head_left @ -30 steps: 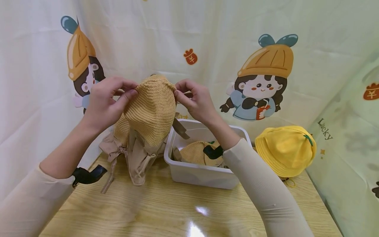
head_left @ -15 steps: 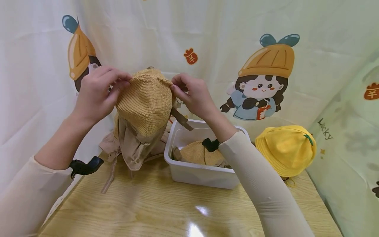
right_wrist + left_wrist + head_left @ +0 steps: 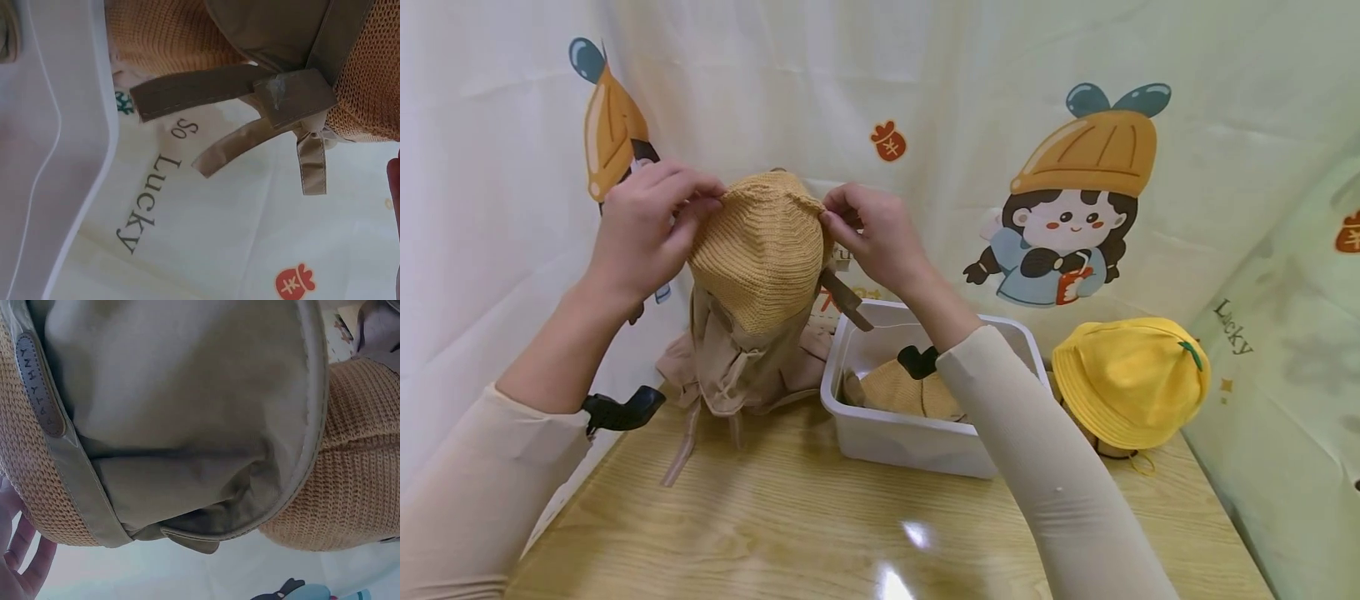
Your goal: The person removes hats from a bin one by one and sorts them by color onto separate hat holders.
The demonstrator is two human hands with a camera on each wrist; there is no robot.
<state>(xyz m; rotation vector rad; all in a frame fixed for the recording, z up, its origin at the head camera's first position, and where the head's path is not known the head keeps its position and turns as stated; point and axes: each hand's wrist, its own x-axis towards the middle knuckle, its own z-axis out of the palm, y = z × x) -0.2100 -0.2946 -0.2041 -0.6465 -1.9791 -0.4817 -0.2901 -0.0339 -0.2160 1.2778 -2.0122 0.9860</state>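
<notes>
A tan knit sun hat with a beige cloth brim is held up at the left, crown toward me. At the upper left of the crown, my left hand pinches the knit between thumb and fingers. My right hand pinches the crown's upper right. Seen from the left wrist, the brim hangs beside a band with a lettered label. A cloth bow shows on the band in the right wrist view. Behind lies another knit hat, partly hidden by the brim.
A white plastic bin with a knit hat inside stands right of the held hat. Farther right is a yellow bucket hat, on a support that barely shows. The wooden table meets a printed curtain at the back.
Both hands have raised the knit hat and shifted it slightly left. Its brim hangs higher above the table now. The grips look the same.
</notes>
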